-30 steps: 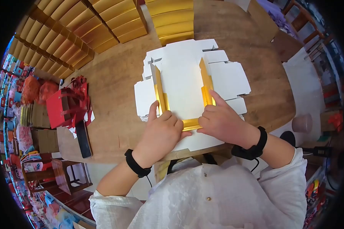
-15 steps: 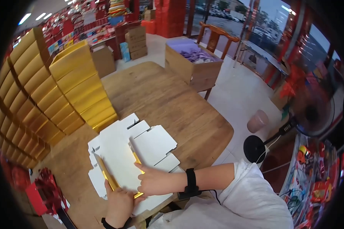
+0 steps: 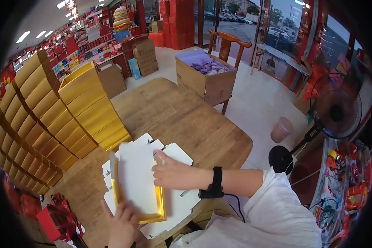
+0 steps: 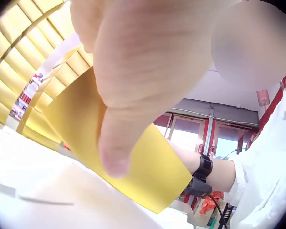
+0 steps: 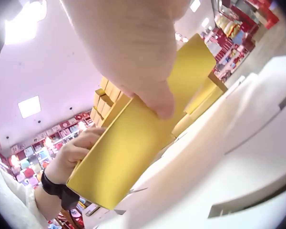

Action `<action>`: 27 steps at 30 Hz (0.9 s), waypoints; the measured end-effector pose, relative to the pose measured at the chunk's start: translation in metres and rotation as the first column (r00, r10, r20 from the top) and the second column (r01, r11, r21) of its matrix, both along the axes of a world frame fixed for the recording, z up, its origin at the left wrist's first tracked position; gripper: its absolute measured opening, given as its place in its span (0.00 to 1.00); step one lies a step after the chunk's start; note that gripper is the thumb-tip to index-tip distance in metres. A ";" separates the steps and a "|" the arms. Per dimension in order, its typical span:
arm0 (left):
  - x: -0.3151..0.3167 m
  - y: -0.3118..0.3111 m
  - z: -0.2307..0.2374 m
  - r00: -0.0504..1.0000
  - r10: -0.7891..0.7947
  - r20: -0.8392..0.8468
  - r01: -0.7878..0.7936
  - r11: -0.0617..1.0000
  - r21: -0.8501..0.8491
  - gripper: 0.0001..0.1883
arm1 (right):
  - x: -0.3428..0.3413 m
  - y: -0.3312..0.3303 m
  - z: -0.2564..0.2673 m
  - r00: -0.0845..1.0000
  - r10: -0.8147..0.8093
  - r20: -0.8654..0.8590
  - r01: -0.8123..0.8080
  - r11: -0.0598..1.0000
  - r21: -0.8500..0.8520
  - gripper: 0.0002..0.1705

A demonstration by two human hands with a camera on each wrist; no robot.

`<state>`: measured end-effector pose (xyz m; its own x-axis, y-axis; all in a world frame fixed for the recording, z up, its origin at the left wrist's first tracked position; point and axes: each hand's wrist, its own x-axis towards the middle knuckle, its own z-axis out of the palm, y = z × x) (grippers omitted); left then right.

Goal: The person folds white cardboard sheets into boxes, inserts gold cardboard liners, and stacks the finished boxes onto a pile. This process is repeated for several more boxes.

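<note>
A half-folded cardboard box, white inside with gold walls (image 3: 160, 204), sits tilted over a pile of flat white box blanks (image 3: 178, 154). My left hand (image 3: 124, 223) is at its near left corner. In the left wrist view the left thumb lies on the outside of a gold wall (image 4: 150, 176), with fingers over its edge. The right hand (image 3: 175, 175) grips the box's right wall; the right wrist view shows its thumb on the outer gold face (image 5: 128, 152) and the fingers inside the rim. The far panel stands raised, white side toward me.
Stacks of finished gold boxes (image 3: 93, 107) rise at the table's left and back. A red bag (image 3: 56, 219) lies at the near left. Past the wooden table (image 3: 186, 115) are a carton of purple material (image 3: 206, 76) on a chair and a standing fan (image 3: 335, 111).
The head view has swung up and right. The box's walls now stand higher, its far panel has come up, and both hands have shifted along the side walls.
</note>
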<state>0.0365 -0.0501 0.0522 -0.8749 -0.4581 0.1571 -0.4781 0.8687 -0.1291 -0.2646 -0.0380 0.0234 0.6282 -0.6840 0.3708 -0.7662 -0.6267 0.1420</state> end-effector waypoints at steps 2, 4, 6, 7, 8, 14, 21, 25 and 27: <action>0.002 -0.005 0.013 1.000 0.012 -0.021 -0.015 0.993 -0.118 0.08 | 0.000 -0.001 0.015 0.999 -0.040 -0.004 0.039 0.991 -0.131 0.05; 0.002 -0.009 0.020 0.938 0.161 -0.306 -0.267 0.901 -0.342 0.18 | 0.020 0.008 0.026 0.994 -0.084 0.074 0.091 0.990 -0.105 0.07; 0.002 -0.010 0.021 0.909 0.174 -0.378 -0.270 0.937 -0.220 0.21 | 0.043 0.015 0.018 0.963 -0.138 0.233 0.143 0.990 -0.001 0.17; 0.000 -0.009 0.022 0.874 0.196 -0.445 -0.262 0.961 -0.090 0.24 | 0.052 0.022 0.015 0.962 -0.140 0.234 0.145 0.989 -0.004 0.17; -0.003 -0.004 0.024 0.896 0.239 -0.375 -0.243 0.969 0.038 0.23 | 0.062 0.030 0.015 0.910 -0.089 0.404 -0.022 0.965 0.262 0.22; -0.001 -0.004 -0.019 0.965 0.151 -0.214 -0.067 0.933 0.355 0.25 | 0.044 0.025 0.009 0.898 0.009 0.441 -0.242 0.846 0.476 0.27; 0.006 -0.011 -0.027 0.949 0.175 -0.262 -0.022 0.866 0.499 0.21 | 0.002 0.020 -0.011 0.985 -0.130 0.116 0.030 0.784 0.620 0.20; -0.005 -0.015 -0.030 0.949 0.084 -0.305 0.063 0.895 0.441 0.20 | -0.013 0.014 -0.030 0.893 -0.056 0.446 -0.238 0.782 0.575 0.20; -0.009 -0.017 -0.027 0.962 0.066 -0.266 0.081 0.858 0.507 0.19 | -0.011 0.015 -0.020 0.934 -0.141 0.330 -0.068 0.833 0.549 0.19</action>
